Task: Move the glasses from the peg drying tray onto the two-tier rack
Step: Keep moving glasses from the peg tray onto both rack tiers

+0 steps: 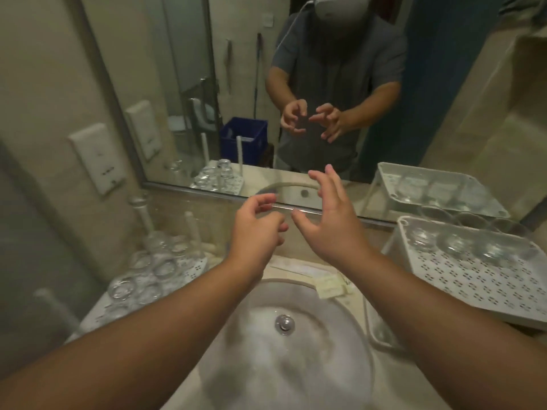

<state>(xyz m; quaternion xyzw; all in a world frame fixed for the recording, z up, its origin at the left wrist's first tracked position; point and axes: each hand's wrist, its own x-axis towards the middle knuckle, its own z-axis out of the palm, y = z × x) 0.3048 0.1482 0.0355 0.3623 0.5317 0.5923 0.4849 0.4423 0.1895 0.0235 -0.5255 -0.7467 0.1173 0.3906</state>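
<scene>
Bathroom counter, sink, mirror; hands empty.

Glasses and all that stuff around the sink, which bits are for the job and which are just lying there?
For the job:
- glasses on the peg drying tray
- two-tier rack, a row of glasses already on top
- left hand and right hand, both empty

Just lying about:
- sink
- mirror
- small white packet
- wall switch plate
</scene>
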